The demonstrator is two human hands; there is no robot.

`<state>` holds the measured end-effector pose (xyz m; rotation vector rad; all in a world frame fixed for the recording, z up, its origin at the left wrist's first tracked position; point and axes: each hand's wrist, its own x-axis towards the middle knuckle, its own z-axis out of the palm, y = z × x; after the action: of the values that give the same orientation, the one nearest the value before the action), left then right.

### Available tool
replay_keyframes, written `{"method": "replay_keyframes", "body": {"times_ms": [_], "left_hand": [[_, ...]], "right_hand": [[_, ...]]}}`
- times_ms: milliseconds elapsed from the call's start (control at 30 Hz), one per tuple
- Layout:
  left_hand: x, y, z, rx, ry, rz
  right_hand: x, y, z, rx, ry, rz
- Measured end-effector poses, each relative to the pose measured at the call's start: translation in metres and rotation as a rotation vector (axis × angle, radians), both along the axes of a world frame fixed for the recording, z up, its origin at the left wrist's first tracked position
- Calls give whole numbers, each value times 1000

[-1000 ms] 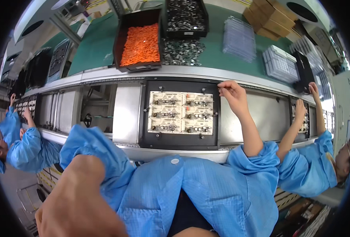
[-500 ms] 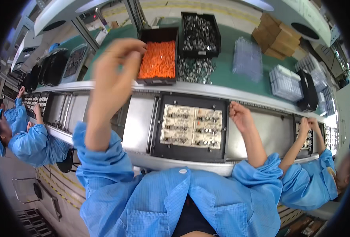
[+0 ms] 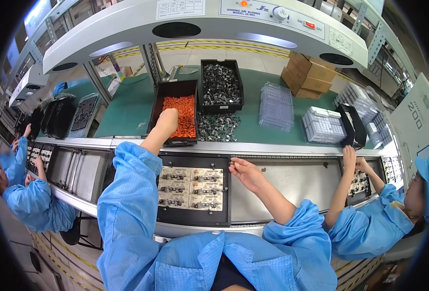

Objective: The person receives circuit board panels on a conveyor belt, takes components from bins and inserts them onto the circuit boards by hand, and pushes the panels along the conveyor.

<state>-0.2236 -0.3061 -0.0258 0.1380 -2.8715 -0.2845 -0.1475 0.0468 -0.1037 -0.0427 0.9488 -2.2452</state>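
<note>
My left hand reaches over the near side of a black bin of small orange parts. Its fingers are curled together at the parts, and whatever they grip is hidden. Below it, a black carrier frame holds a panel of pale circuit boards with several small components standing on them. My right hand hovers by the frame's upper right corner. Its fingers are bent inward with the tips close together; anything between them is too small to make out.
Behind the orange parts stands a black bin of dark metallic parts, with loose ones spilled before it. Clear plastic trays and cartons stand farther right. An air blower hangs overhead. Co-workers sit at left and right.
My left hand has moved from beside the orange parts' bin down onto the parts. The view has tilted up. The carrier frame sits farther left relative to the bins, my right hand still near its corner.
</note>
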Motion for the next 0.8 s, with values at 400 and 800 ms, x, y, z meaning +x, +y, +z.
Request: {"method": "replay_keyframes", "body": {"times_ms": [400, 800], "left_hand": [[5, 0, -3, 96, 122, -7], [45, 1, 12, 301, 384, -108]], "right_hand": [[-58, 20, 245, 635, 1073, -682], [-132, -2, 367, 1912, 1924, -1204]]}}
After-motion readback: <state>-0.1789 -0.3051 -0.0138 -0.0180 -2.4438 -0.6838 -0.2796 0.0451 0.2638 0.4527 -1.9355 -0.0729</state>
